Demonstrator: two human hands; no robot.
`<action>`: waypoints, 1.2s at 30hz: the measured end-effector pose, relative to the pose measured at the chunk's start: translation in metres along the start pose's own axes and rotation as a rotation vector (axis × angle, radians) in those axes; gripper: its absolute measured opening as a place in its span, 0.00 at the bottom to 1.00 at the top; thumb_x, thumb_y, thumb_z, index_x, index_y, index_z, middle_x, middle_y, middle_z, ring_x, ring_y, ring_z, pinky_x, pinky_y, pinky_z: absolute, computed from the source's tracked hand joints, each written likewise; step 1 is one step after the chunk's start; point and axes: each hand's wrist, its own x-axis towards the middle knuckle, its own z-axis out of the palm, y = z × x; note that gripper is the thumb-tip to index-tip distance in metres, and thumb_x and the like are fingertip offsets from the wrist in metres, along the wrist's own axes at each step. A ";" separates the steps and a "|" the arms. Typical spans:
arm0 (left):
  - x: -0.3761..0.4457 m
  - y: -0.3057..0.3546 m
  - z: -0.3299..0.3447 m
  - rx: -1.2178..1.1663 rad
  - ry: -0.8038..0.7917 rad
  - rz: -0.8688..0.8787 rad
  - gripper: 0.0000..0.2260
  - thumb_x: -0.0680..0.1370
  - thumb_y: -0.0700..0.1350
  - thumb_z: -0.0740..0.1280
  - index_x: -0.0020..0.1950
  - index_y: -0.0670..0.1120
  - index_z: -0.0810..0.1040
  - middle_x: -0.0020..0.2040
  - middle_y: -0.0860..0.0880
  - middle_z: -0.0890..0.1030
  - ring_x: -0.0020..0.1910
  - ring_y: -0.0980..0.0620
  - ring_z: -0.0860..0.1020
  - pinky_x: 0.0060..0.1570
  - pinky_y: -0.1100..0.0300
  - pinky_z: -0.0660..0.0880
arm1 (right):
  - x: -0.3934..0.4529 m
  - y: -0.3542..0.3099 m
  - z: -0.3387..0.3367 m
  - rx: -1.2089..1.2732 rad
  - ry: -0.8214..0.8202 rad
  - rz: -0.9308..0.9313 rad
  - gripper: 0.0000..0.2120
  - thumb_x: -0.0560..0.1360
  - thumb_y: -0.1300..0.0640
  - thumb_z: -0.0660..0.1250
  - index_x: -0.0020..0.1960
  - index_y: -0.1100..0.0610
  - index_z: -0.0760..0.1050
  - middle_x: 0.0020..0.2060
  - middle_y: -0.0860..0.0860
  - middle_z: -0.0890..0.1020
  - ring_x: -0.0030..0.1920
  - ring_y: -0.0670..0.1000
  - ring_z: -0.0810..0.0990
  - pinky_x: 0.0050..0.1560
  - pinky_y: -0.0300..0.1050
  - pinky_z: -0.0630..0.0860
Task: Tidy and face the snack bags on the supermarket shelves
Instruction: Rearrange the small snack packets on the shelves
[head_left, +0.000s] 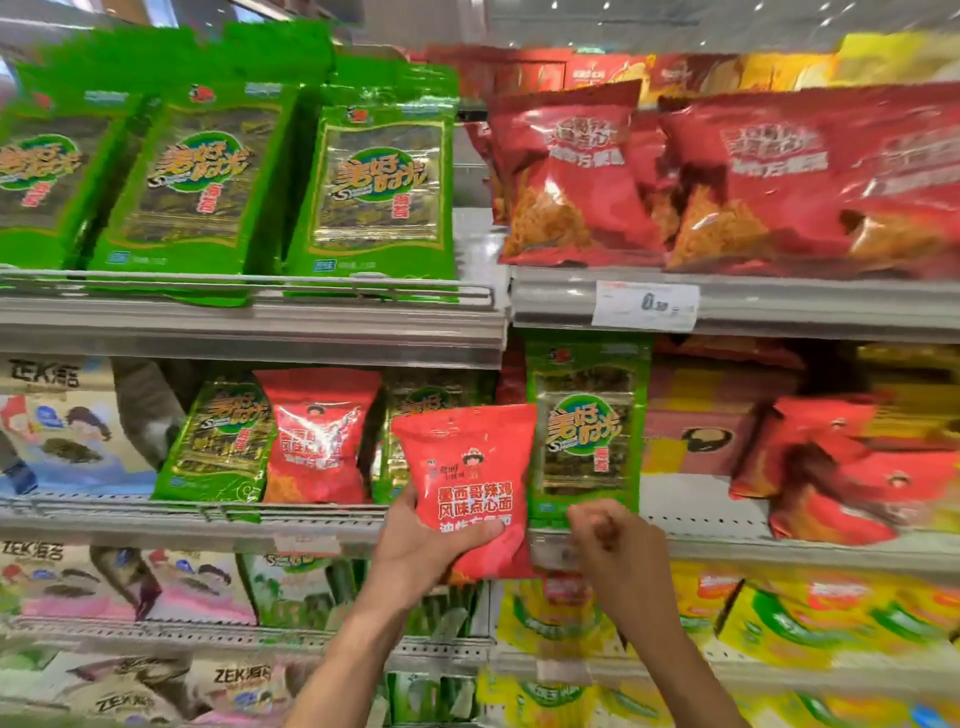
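Note:
My left hand (431, 545) grips the lower part of a red snack bag (470, 467), held upright in front of the middle shelf with its label facing me. My right hand (608, 540) is just right of that bag, fingers curled, at the bottom edge of a green seaweed bag (589, 421); whether it pinches that bag I cannot tell. Another red bag (317, 431) of the same kind stands among green seaweed bags (223, 436) on the middle shelf to the left.
The top shelf carries green seaweed bags (374, 176) on the left and large red snack bags (576, 171) on the right. A price tag (644, 304) hangs on the shelf rail. Red bags (841, 467) lie tumbled at middle right. Yellow packs (779, 618) fill the lower shelf.

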 end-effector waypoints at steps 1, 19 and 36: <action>0.002 0.001 0.017 -0.001 -0.004 0.015 0.26 0.62 0.34 0.82 0.56 0.44 0.79 0.44 0.50 0.87 0.43 0.54 0.86 0.39 0.65 0.80 | 0.001 0.016 -0.012 0.044 -0.022 0.076 0.12 0.78 0.53 0.71 0.37 0.55 0.80 0.28 0.49 0.80 0.34 0.52 0.81 0.39 0.49 0.75; 0.049 -0.003 0.269 0.265 0.052 0.287 0.31 0.58 0.52 0.85 0.55 0.51 0.73 0.45 0.57 0.82 0.43 0.59 0.81 0.45 0.63 0.77 | 0.041 0.149 -0.133 0.755 -0.061 0.718 0.15 0.81 0.54 0.68 0.40 0.63 0.81 0.30 0.58 0.81 0.24 0.52 0.79 0.24 0.37 0.72; 0.059 -0.024 0.273 0.411 -0.106 0.101 0.37 0.62 0.53 0.83 0.64 0.43 0.71 0.57 0.47 0.83 0.56 0.48 0.82 0.60 0.48 0.78 | 0.041 0.161 -0.135 0.695 -0.103 0.700 0.20 0.77 0.46 0.72 0.44 0.65 0.84 0.35 0.59 0.86 0.32 0.52 0.84 0.30 0.41 0.77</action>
